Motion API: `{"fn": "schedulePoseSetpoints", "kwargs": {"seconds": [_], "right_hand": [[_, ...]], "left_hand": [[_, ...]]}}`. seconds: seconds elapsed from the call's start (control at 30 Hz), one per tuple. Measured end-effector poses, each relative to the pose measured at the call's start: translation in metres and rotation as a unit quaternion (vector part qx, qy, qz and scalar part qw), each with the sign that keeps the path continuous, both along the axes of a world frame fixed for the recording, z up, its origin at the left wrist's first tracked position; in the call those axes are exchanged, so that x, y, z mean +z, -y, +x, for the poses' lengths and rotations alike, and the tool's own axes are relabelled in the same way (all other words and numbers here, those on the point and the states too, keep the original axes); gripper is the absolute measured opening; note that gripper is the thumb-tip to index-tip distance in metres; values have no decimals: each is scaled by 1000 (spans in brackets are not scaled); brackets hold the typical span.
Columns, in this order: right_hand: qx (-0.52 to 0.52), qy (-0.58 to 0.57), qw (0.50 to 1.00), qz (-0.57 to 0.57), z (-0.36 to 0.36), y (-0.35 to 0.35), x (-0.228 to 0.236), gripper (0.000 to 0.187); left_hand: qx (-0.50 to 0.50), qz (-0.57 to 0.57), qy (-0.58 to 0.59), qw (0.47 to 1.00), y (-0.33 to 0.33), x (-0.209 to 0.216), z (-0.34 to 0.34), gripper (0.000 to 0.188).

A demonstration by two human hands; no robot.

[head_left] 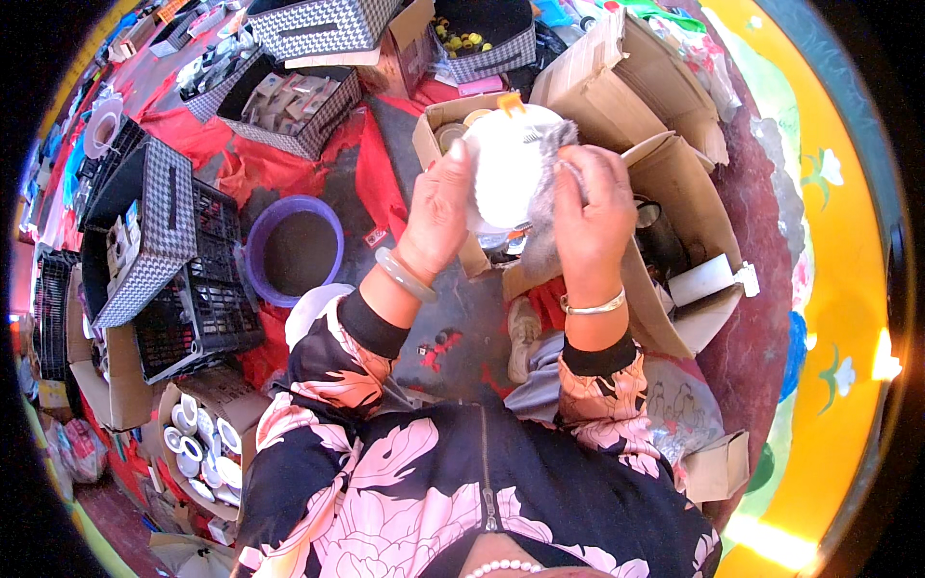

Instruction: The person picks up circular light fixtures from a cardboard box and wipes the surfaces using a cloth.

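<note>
A white round disc (503, 178) with an orange piece at its far edge is held up in front of me, over an open cardboard box (472, 255). My left hand (441, 207) grips its left edge, thumb up along the side. In my right hand (593, 207) is a grey fluffy cloth (553, 149), pressed against the disc's right side. The fingers behind the disc are hidden.
A purple basin (258, 252) stands left of centre. Checked fabric bins (159, 226) and a black crate (217, 318) are further left. At lower left a carton (252, 405) holds several white round parts. Another opened carton (674, 173) lies to the right.
</note>
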State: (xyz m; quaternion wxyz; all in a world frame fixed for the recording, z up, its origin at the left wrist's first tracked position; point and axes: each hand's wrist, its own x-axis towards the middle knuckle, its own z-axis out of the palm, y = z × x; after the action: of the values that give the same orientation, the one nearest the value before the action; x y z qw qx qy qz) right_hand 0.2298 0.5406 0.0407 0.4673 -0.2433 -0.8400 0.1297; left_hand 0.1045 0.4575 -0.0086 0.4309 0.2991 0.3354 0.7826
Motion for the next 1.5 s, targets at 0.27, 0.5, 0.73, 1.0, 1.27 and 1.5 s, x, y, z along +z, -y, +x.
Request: {"fn": "schedulePoseSetpoints", "kwargs": {"seconds": [0.27,0.5,0.73,1.0,1.27,1.5], "right_hand": [[130,58,990,5,-14,25,-5,19],[179,145,973,-13,-6,21,-4,12],[-29,1,996,-85,23,-11,19,18],[100,103,989,32,-10,34,-1,22],[66,167,981,71,-31,50,-18,19],[97,141,984,42,-44,54,-25,28]], "left_hand": [[34,-22,-18,999,-2,-3,-2,52],[50,10,188,981,-3,12,-16,55],[69,36,291,954,-5,3,-34,51],[-5,158,351,923,-4,1,-33,55],[38,142,337,930,-2,8,-21,58],[40,102,318,942,-4,0,-21,56]]}}
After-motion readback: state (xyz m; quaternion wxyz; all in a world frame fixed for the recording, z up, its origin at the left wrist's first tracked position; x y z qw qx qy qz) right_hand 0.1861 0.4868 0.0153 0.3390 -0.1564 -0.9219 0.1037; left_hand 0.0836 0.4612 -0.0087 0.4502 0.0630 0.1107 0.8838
